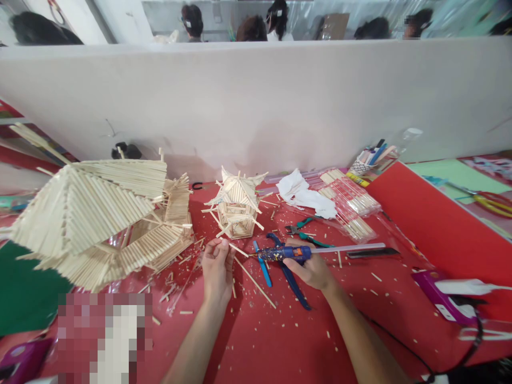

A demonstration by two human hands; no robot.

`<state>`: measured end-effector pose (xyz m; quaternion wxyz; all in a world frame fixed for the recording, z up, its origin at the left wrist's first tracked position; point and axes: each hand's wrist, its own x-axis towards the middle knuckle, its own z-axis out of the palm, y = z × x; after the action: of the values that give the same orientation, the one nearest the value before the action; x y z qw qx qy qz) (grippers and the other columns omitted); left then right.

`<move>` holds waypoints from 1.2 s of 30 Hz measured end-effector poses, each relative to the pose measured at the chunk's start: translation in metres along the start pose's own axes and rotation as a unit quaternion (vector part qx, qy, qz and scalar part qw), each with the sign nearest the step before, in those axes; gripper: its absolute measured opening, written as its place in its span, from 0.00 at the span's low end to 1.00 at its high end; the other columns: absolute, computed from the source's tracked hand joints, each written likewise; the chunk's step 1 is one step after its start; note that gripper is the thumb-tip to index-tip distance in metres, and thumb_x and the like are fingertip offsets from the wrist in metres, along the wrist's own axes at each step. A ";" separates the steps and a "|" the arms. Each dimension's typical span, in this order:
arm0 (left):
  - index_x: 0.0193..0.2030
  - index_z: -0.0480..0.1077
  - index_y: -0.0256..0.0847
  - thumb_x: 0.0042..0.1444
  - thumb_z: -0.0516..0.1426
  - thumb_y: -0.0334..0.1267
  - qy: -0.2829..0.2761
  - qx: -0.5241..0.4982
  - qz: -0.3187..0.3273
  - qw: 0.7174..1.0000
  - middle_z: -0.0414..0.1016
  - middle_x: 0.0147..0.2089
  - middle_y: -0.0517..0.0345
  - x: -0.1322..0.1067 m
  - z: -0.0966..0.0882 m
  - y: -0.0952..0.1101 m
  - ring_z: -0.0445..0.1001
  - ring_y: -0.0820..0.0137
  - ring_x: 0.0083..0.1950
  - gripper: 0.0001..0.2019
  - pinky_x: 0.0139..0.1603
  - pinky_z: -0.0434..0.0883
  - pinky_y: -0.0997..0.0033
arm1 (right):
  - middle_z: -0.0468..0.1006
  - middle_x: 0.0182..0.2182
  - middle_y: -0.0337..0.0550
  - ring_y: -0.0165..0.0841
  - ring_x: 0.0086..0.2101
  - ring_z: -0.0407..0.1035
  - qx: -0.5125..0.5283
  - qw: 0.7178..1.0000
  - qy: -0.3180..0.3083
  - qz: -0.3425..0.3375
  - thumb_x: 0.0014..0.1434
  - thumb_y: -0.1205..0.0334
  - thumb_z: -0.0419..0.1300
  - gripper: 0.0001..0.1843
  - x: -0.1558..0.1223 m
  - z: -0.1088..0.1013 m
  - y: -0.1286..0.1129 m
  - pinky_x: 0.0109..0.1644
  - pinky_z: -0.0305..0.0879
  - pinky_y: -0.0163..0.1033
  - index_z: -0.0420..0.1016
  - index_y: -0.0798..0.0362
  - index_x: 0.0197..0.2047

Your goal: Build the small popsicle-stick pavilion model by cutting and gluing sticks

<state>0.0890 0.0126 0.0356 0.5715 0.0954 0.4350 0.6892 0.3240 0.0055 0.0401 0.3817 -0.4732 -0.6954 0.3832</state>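
Observation:
Between the fingertips of my left hand point(218, 261) is a short thin wooden stick point(239, 249), pointing right. My right hand point(314, 271) grips a blue glue gun point(285, 253), its nozzle at the stick's far end. A long translucent glue stick point(354, 248) runs out of the gun's back. Just beyond my hands stands a small pavilion model point(238, 205) built of wooden sticks. Under the gun lie a dark blue pair of pliers point(295, 285) and a light blue strip-like tool point(264, 269). A longer loose stick point(256, 282) rests on the red table beside my left hand.
A larger stick-built roofed model point(88, 208) fills the left side. Green-handled cutters point(300, 229), crumpled tissue point(306, 194), packs of sticks point(350, 200) and a pen holder point(364, 162) stand beyond on the right. A black cable point(396, 341) crosses the front right. Wood scraps litter the red table point(256, 346).

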 end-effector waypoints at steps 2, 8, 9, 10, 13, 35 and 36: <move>0.36 0.71 0.39 0.35 0.77 0.38 0.003 -0.001 0.003 1.000 0.74 0.30 0.67 0.000 0.000 0.000 0.75 0.81 0.30 0.24 0.38 0.74 0.82 | 0.64 0.25 0.34 0.32 0.27 0.62 0.010 1.000 -0.018 0.007 0.61 0.52 0.61 0.15 0.000 0.000 -0.001 0.33 0.58 0.36 0.62 0.49 0.29; 0.36 0.72 0.39 0.34 0.77 0.38 0.008 0.000 0.004 1.000 0.75 0.31 0.67 -0.002 0.002 0.001 0.75 0.80 0.30 0.24 0.38 0.74 0.81 | 0.66 0.24 0.36 0.32 0.26 0.63 0.042 0.999 0.007 0.005 0.62 0.47 0.59 0.15 -0.003 0.000 0.003 0.32 0.61 0.37 0.67 0.49 0.31; 0.35 0.72 0.39 0.34 0.77 0.38 0.008 -0.001 0.002 1.000 0.75 0.31 0.66 -0.002 0.002 0.001 0.75 0.80 0.30 0.24 0.38 0.74 0.80 | 0.67 0.24 0.36 0.33 0.26 0.63 0.040 0.999 0.020 0.012 0.62 0.46 0.59 0.16 -0.004 0.000 0.004 0.32 0.61 0.37 0.68 0.49 0.32; 0.35 0.72 0.39 0.34 0.77 0.38 0.007 -0.001 0.002 1.000 0.75 0.31 0.66 -0.002 0.002 0.001 0.75 0.80 0.30 0.24 0.38 0.74 0.80 | 0.67 0.24 0.36 0.33 0.25 0.63 0.038 0.999 0.025 0.019 0.62 0.45 0.59 0.16 -0.004 0.000 0.005 0.32 0.62 0.37 0.68 0.49 0.32; 0.35 0.72 0.39 0.35 0.77 0.38 0.003 -0.002 0.005 1.000 0.74 0.30 0.67 -0.002 0.002 0.001 0.75 0.80 0.30 0.23 0.38 0.74 0.81 | 0.68 0.25 0.37 0.33 0.27 0.64 0.026 0.999 0.010 0.017 0.61 0.45 0.60 0.17 -0.004 -0.001 0.005 0.33 0.62 0.37 0.67 0.49 0.31; 0.35 0.72 0.39 0.34 0.77 0.39 0.003 -0.005 -0.001 1.000 0.74 0.30 0.67 -0.003 0.003 -0.001 0.73 0.82 0.29 0.23 0.36 0.73 0.83 | 0.76 0.30 0.41 0.38 0.32 0.71 0.006 0.999 0.017 0.029 0.63 0.45 0.60 0.16 -0.003 0.000 0.006 0.39 0.68 0.40 0.73 0.49 0.35; 0.35 0.72 0.39 0.34 0.77 0.39 0.003 -0.004 0.000 1.000 0.74 0.30 0.67 -0.003 0.003 -0.001 0.73 0.81 0.29 0.23 0.36 0.73 0.83 | 0.77 0.31 0.42 0.38 0.34 0.72 0.010 0.999 0.011 0.034 0.63 0.45 0.60 0.15 -0.003 0.000 0.006 0.41 0.69 0.40 0.74 0.49 0.36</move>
<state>0.0921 0.0112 0.0378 0.5709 0.0911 0.4340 0.6910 0.3272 0.0040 0.0341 0.3807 -0.4971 -0.6706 0.3979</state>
